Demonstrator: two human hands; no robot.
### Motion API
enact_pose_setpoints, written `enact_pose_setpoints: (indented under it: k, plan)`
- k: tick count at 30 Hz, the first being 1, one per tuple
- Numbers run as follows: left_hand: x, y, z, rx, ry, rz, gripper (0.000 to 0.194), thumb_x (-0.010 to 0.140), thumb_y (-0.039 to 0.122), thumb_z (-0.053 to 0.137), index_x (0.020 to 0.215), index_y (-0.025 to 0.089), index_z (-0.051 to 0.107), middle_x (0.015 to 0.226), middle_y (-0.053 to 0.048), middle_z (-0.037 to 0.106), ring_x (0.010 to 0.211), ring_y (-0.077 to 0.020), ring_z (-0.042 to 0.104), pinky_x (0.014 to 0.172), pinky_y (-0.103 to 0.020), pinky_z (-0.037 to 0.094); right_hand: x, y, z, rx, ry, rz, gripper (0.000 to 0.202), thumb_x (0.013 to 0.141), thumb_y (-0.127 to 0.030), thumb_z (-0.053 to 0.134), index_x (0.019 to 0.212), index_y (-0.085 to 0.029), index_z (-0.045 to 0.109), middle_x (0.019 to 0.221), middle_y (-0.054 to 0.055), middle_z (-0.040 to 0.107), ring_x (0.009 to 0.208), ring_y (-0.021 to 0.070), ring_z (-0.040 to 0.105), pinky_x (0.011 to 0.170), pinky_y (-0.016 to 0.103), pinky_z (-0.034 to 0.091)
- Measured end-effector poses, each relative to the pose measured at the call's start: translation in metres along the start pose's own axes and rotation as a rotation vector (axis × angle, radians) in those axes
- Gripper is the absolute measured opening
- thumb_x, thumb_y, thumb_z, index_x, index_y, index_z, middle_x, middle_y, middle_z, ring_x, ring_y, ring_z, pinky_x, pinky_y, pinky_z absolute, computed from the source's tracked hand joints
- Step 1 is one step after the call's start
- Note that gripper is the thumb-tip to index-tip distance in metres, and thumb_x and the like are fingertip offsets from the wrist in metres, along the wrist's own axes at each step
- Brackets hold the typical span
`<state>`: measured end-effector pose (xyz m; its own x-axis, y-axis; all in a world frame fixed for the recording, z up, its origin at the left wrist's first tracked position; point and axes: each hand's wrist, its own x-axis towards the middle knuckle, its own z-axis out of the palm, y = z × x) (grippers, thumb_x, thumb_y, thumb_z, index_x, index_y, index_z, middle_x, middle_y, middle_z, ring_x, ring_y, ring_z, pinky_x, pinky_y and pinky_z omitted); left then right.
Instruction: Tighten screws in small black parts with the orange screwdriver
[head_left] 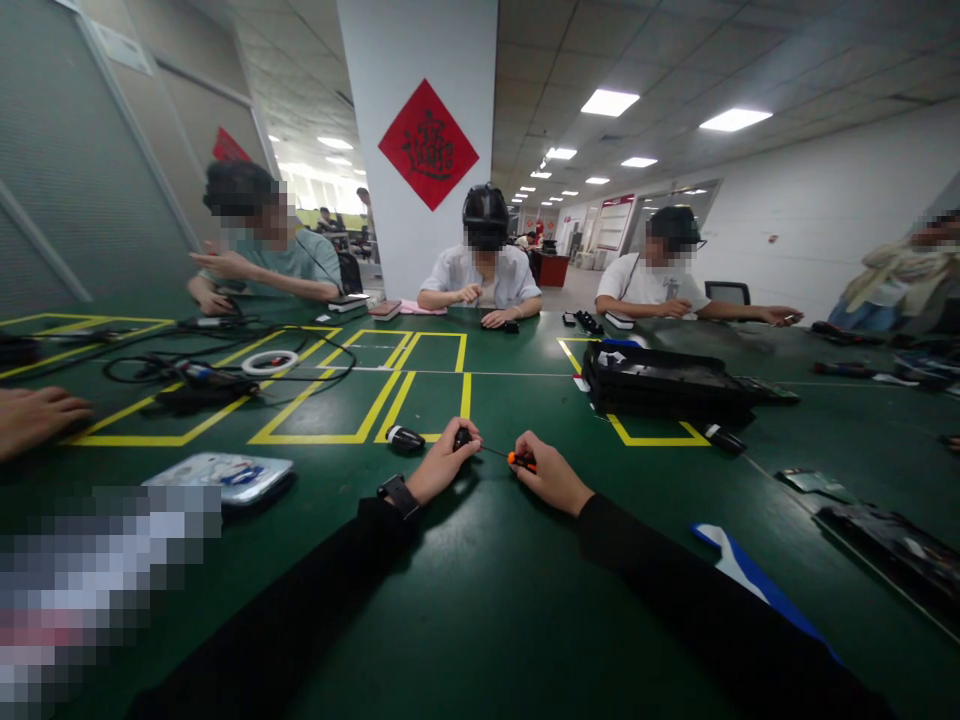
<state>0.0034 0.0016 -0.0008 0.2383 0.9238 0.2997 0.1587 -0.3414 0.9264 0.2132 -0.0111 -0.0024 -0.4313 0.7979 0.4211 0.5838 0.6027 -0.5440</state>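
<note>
While both hands were out over the green table [480, 625], the person's left hand [439, 468] had its fingers curled around a small black piece [463, 438], pretty much closed on it. The right hand [553, 472] was pinched shut on an orange-and-black screwdriver [523, 461], its thin shaft pointing left at that piece; whether the tip actually touched was too small to tell. So the screwdriver sat just above the tabletop, between the two hands. A black-and-white cylinder [405, 438] lay just beside the left hand, near the yellow tape [466, 398], and a stack of black trays [667, 380] was farther off to the right, well apart from either hand.
</note>
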Motion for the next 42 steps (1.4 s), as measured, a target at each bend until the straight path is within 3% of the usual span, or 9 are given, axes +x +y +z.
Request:
enact_pose_setpoints:
  k: [5,7,11,18,25,33,42]
  plan:
    - [-0.0001,-0.0002,0.0004,-0.061,0.000,-0.013,0.017,0.077,0.030,0.047,0.091,0.020,0.044,0.090,-0.001,0.055,0.080,-0.0121,0.056,0.081,-0.030,0.041,0.0007,-0.0035,-0.0008,-0.057,0.010,-0.024,0.018,0.076,-0.027,0.053,0.091,-0.018,0.050,0.084,0.003,0.053,0.077,0.0144,0.048,0.070,0.027,0.037]
    - [-0.0008,0.0001,0.0004,-0.094,-0.003,-0.020,0.017,0.077,0.029,0.047,0.090,0.020,0.044,0.092,-0.001,0.055,0.079,-0.0118,0.056,0.080,-0.029,0.042,0.0026,-0.0038,-0.0017,-0.098,-0.003,-0.043,0.012,0.081,-0.027,0.047,0.086,-0.017,0.053,0.083,0.004,0.053,0.079,0.0149,0.047,0.073,0.028,0.037]
    - [-0.0014,0.0005,0.0003,-0.103,-0.012,-0.043,0.017,0.078,0.030,0.046,0.090,0.020,0.044,0.092,-0.001,0.055,0.079,-0.0114,0.056,0.079,-0.028,0.042,0.0056,-0.0020,-0.0035,-0.119,-0.048,-0.070,0.023,0.087,-0.021,0.035,0.077,-0.016,0.055,0.081,0.004,0.053,0.080,0.0139,0.046,0.076,0.028,0.036]
    - [-0.0001,-0.0001,-0.0010,-0.077,-0.009,-0.034,0.020,0.078,0.033,0.046,0.093,0.020,0.044,0.092,-0.001,0.053,0.078,-0.0112,0.055,0.078,-0.029,0.041,0.0030,0.0007,-0.0037,0.009,-0.030,-0.033,0.013,0.081,-0.021,0.047,0.090,-0.017,0.054,0.085,0.004,0.056,0.080,0.0144,0.049,0.074,0.029,0.039]
    - [-0.0018,-0.0004,0.0000,0.076,0.000,0.016,0.023,0.077,0.038,0.047,0.091,0.019,0.047,0.084,0.000,0.054,0.074,-0.0118,0.051,0.074,-0.027,0.040,0.0024,0.0012,-0.0029,0.054,-0.002,-0.010,0.018,0.076,-0.023,0.054,0.093,-0.018,0.052,0.083,0.002,0.056,0.079,0.0144,0.051,0.073,0.028,0.040]
    - [-0.0008,-0.0010,0.0017,0.061,0.009,0.030,0.024,0.078,0.039,0.047,0.091,0.020,0.047,0.083,0.000,0.055,0.072,-0.0116,0.052,0.073,-0.027,0.040,0.0046,-0.0013,-0.0033,-0.076,-0.012,-0.042,0.018,0.085,-0.021,0.039,0.086,-0.017,0.056,0.085,0.005,0.055,0.084,0.0152,0.047,0.077,0.030,0.037]
    - [-0.0004,-0.0002,0.0006,0.100,0.047,0.033,0.022,0.077,0.038,0.048,0.089,0.019,0.048,0.083,0.001,0.055,0.075,-0.0121,0.050,0.075,-0.026,0.039,0.0042,-0.0002,-0.0005,-0.080,0.022,-0.051,0.013,0.083,-0.021,0.044,0.090,-0.017,0.055,0.087,0.005,0.054,0.085,0.0163,0.047,0.077,0.031,0.037]
